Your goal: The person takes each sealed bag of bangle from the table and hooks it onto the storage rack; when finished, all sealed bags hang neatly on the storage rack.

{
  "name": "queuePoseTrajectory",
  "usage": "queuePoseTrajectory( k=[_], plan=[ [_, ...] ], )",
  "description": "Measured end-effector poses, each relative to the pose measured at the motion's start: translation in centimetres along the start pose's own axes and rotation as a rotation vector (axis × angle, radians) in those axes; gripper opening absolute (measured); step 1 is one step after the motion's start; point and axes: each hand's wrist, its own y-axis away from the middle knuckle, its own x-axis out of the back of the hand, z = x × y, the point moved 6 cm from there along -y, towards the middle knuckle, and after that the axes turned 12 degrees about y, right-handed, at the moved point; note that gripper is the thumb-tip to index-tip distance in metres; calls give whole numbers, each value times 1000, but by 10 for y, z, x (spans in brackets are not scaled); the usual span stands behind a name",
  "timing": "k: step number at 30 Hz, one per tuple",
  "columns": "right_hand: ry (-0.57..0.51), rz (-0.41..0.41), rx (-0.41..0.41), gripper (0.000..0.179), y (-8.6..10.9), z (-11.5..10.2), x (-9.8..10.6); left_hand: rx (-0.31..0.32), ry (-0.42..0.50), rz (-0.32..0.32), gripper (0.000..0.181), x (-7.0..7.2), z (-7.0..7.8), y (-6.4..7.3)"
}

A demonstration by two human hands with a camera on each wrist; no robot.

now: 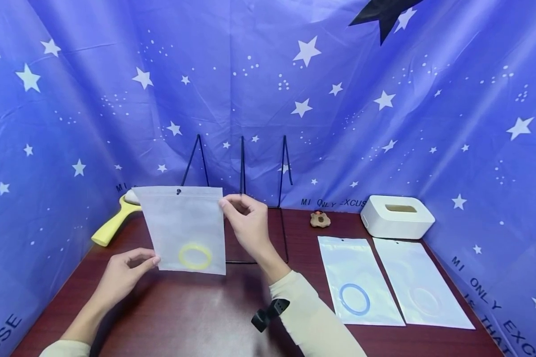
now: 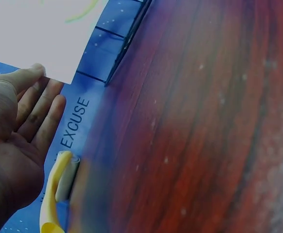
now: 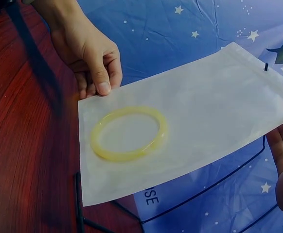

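Observation:
A white zip bag (image 1: 183,213) with a yellow bangle (image 1: 195,256) showing inside hangs upright above the table. My left hand (image 1: 124,275) pinches its lower left edge between thumb and fingers. At the upper right edge, my right hand (image 1: 247,220) pinches the bag too. Behind it stands a black wire rack (image 1: 280,173) with tall hooks. A black tip (image 3: 266,66) pokes out through the bag's hang hole in the right wrist view. The bag hides the rack's left lower part.
Two more white bags lie flat at the right, one with a blue bangle (image 1: 355,299), the other with a pale bangle (image 1: 425,301). Behind them sit a white tissue box (image 1: 397,218) and a small brown ornament (image 1: 320,219). A yellow-handled lint roller (image 1: 116,220) lies at the left.

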Motion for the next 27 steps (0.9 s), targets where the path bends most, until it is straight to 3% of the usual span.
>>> queuePoseTrajectory(
  k=[7, 14, 27],
  plan=[
    [11, 28, -32, 12, -10, 11, -1, -17, 10, -2, 17, -4, -5, -11],
    [-13, 52, -82, 16, -28, 24, -6, 53, 23, 11, 30, -5, -12, -32],
    [53, 108, -172, 18, -52, 42, -8, 87, 78, 54, 36, -9, -21, -69]
  ],
)
